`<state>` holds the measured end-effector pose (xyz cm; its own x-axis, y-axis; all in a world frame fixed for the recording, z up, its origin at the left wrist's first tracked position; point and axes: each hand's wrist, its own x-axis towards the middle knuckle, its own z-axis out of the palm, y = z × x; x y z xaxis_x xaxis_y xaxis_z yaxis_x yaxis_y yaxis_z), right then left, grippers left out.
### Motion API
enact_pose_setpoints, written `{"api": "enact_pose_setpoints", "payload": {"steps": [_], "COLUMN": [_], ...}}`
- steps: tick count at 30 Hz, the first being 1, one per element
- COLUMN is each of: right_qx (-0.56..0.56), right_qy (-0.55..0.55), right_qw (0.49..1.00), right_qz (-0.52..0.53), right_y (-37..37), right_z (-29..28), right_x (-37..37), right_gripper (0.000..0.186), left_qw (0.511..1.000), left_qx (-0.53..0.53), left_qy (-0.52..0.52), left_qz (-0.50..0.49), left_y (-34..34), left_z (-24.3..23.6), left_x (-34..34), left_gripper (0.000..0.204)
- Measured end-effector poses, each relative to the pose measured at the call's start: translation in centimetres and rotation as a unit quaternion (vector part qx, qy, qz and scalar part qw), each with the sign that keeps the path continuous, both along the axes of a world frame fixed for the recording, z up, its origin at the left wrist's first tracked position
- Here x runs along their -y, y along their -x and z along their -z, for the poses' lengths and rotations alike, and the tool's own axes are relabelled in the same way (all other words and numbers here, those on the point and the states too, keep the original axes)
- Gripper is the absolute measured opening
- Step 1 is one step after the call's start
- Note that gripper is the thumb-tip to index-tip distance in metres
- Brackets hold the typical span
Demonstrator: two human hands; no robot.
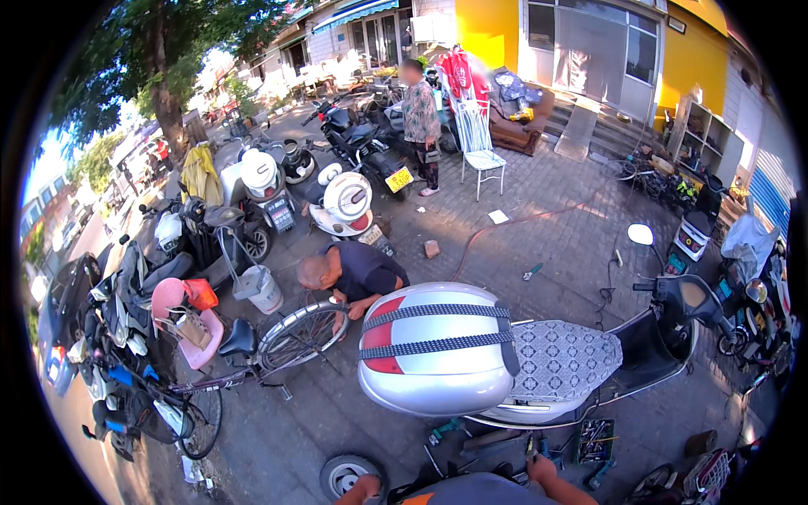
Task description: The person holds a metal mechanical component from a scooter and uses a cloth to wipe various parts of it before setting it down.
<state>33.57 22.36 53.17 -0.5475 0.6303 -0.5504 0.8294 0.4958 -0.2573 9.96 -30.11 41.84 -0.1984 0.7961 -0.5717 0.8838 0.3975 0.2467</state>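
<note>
At the bottom edge, my left hand [366, 486] is closed on the rim side of a small wheel with a black tyre [330, 468] and a pale hub, lying on the ground. My right hand [543, 468] is closed around a slim hand tool [530, 448], whose exact kind is too small to make out. Right above both hands stands a silver scooter with a large top box [446, 337] and a patterned seat cover [566, 360]. Beside my right hand sits a tray of small tools [596, 439]. A green power tool [441, 432] lies on the paving between my hands.
A crouching person [362, 271] handles an upturned bicycle's wheel [303, 337] to the left. Another person [419, 122] stands near a striped chair [480, 139]. A red hose [505, 223] crosses the paving. Parked scooters line both sides; a pink chair [181, 316] holds a bag.
</note>
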Motion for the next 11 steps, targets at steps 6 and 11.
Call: {"api": "enact_pose_setpoints", "payload": {"steps": [6,11], "right_qx": [0.04,0.027], "right_qy": [0.004,0.029], "right_qw": [0.999,0.999], "right_qz": [-0.021,0.004], "right_y": [0.9,1.4], "right_z": [0.1,-0.7], "right_x": [0.2,0.9], "right_gripper": [0.054,0.056], "left_qw": [0.975,0.85], "left_qx": [0.051,0.061], "left_qy": [0.051,0.023], "left_qz": [-0.208,-0.523], "left_y": [-0.2,-0.3], "left_z": [-0.8,-6.4], "left_x": [0.7,-1.4], "left_gripper": [0.03,0.044]}}
